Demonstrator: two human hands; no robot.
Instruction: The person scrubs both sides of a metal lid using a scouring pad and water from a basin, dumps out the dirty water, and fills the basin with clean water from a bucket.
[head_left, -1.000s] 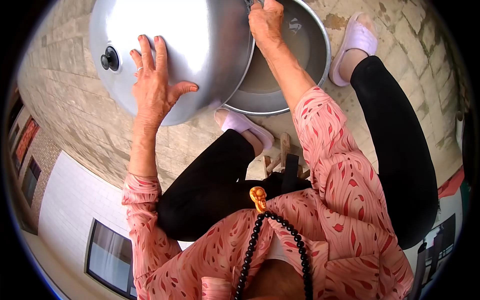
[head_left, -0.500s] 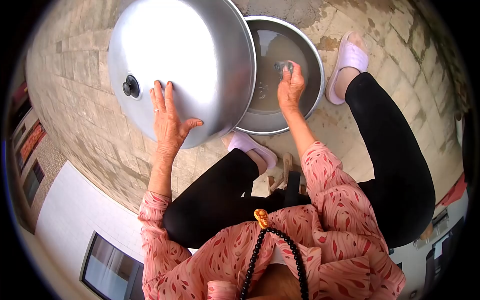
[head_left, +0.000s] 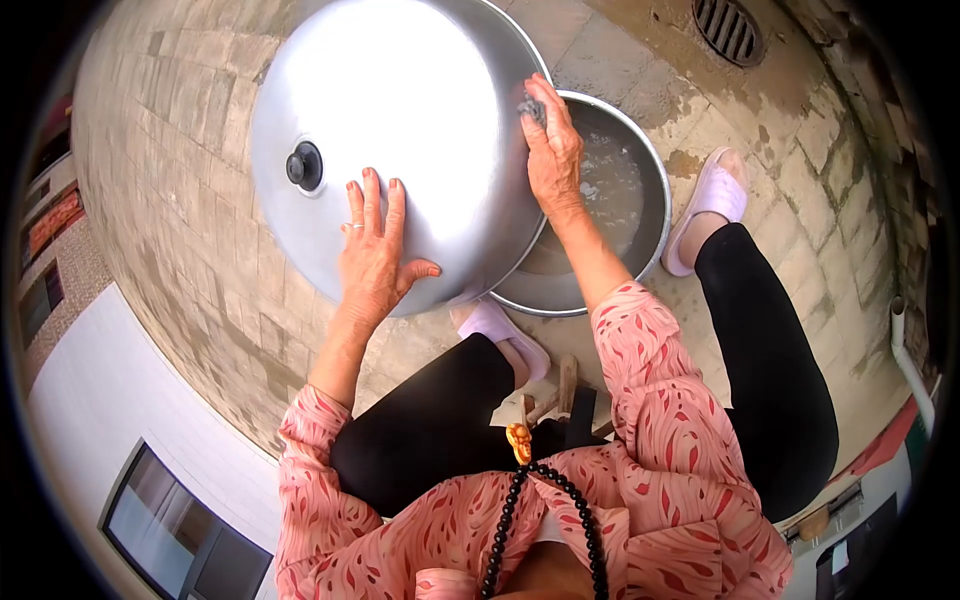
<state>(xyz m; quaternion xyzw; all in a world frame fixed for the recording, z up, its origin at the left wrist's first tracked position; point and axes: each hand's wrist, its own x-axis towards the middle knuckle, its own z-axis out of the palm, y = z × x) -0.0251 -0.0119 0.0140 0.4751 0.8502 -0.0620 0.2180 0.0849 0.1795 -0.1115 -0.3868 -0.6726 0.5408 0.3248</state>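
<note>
A large, shiny domed metal lid (head_left: 430, 110) with a black knob (head_left: 304, 166) is tilted over the left side of a metal basin (head_left: 662, 190). Cloudy water (head_left: 612, 195) fills the basin's lower part, its surface rippled. My left hand (head_left: 375, 258) lies on the lid's outer face near the knob, fingers spread and holding nothing. Pinched in my right hand (head_left: 557, 160) is a grey steel wool scourer (head_left: 533, 110), against the lid's right edge above the basin. The far side of the lid is hidden from me.
Stone paving (head_left: 190, 170) with damp patches surrounds the basin. A drain grate (head_left: 729, 30) is set in the ground at upper right. My feet in lilac slippers (head_left: 722, 190) stand close to the basin. Part of a wooden stool (head_left: 567, 380) shows between my legs.
My right hand has lifted the scourer out from over the water and up-left to the lid's edge. The water now ripples. My left hand stays on the lid; the whole view has shifted.
</note>
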